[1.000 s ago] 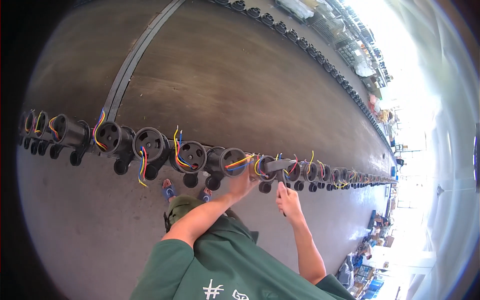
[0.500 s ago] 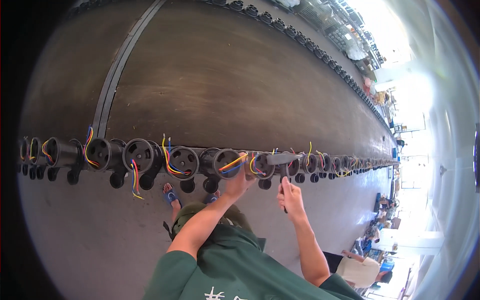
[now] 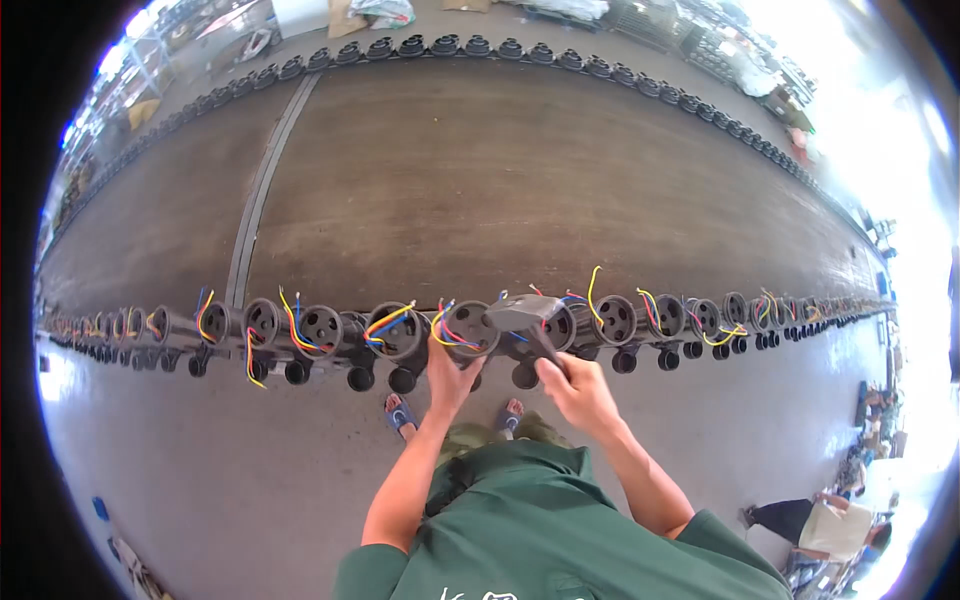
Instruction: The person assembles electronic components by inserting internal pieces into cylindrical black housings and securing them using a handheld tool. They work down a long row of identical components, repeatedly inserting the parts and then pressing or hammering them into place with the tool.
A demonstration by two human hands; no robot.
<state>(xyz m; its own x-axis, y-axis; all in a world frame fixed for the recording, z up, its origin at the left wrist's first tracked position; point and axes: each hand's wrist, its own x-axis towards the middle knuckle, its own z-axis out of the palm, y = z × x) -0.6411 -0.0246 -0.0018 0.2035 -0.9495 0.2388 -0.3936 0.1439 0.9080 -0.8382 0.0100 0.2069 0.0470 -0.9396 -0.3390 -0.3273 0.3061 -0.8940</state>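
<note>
A row of black round plastic housings with coloured wires lies along the near edge of the wide brown table. My left hand (image 3: 450,382) is closed around the side of one housing (image 3: 470,325), which has yellow, red and blue wires at its open end. My right hand (image 3: 582,392) grips a hammer (image 3: 524,310) by its dark handle. The hammer head hangs just right of that housing and partly covers the neighbouring housing (image 3: 560,328). Whether the head touches anything, I cannot tell.
The brown table top (image 3: 560,180) stretches far to both sides, with a metal strip (image 3: 262,190) across it at left. Another row of black parts (image 3: 445,45) lines its far edge. At the lower right another person (image 3: 835,525) is on the grey floor (image 3: 270,470).
The view has swung, and the scene looks more level. The hammer head now appears larger and nearer the housing in my left hand. Both hands keep their holds.
</note>
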